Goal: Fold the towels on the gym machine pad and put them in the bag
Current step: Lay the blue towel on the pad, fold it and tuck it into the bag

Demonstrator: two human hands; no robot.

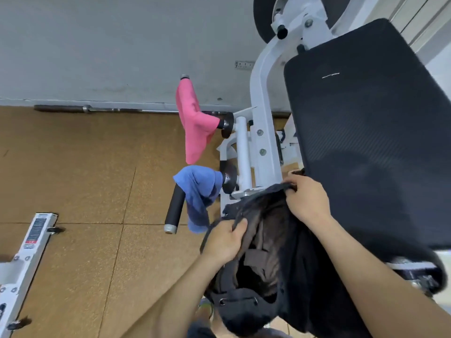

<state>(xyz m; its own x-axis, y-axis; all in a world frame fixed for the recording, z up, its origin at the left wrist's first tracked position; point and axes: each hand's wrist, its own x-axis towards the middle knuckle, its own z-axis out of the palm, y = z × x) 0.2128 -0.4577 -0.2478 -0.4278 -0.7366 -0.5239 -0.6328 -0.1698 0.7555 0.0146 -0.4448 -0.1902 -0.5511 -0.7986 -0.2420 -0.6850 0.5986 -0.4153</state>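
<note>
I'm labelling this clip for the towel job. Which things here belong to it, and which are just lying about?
Job: pink towel, blue towel, black bag, machine pad, left hand and right hand gripping the bag's rim.
Lying about: barbell by the wall, white frame lower left, wall socket.

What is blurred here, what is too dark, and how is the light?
Head view: light is soft and even, without hard shadows; the pad shows a faint sheen and its lower right edge is smeared; the inside of the bag is too dark to read; pink towel and blue towel are fairly sharp.
</note>
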